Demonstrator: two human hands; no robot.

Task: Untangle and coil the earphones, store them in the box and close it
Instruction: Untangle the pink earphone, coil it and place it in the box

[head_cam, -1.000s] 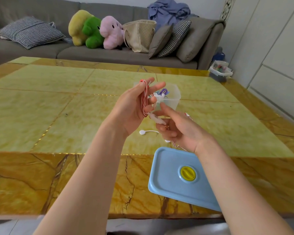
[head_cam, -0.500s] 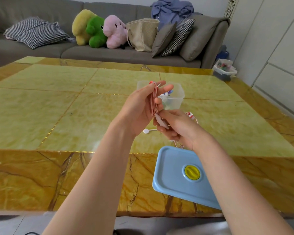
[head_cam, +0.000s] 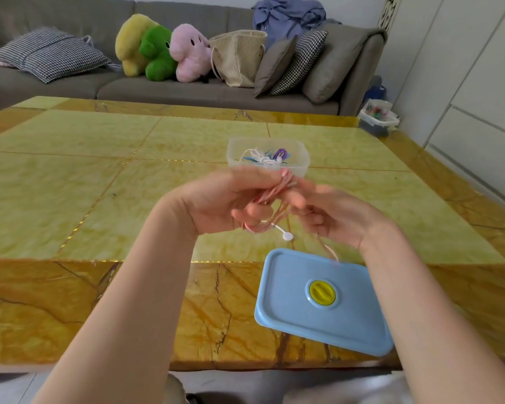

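Pink-and-white earphones [head_cam: 274,199] are looped between my two hands above the table. My left hand [head_cam: 231,199] holds the coiled loops with its fingers curled round them. My right hand [head_cam: 333,214], blurred with motion, pinches the cable beside the coil. One white earbud [head_cam: 287,236] dangles below the hands, and a loose strand hangs down toward the lid. The clear plastic box [head_cam: 301,167] stands open just beyond my hands with white, blue and purple earphones inside. Its blue lid [head_cam: 289,313] with a yellow knob lies flat near the table's front edge.
The yellow marble-patterned table [head_cam: 99,199] stretches wide to the left. Behind it a grey sofa [head_cam: 187,91] carries cushions, plush toys and a beige bag. A small plastic bin [head_cam: 378,118] sits on the floor at the far right.
Both hands have dropped lower and come level, away from in front of the box. The left hand has turned and curled round the coil. The right hand is moving fast along the cable.
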